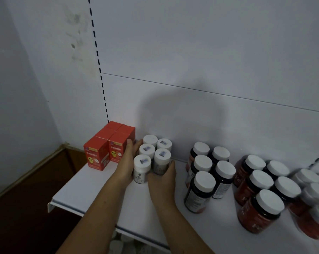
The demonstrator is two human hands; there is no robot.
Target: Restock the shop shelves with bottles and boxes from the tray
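Your left hand [126,162] and right hand [161,177] cup the cluster of five small white plastic bottles [152,158] on the white shelf [85,187], fingers pressed flat against them. Red cardboard boxes [109,145] left, dark white-capped bottles [210,173] right: restocking looks well advanced; the tray is unseen.

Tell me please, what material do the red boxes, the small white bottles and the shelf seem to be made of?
The red boxes look like printed cardboard: sharp folded edges, matte faces. The small white bottles seem plastic: smooth opaque bodies with slightly glossy caps. The shelf is probably painted metal, judging by its thin folded front lip, though laminate cannot be excluded.
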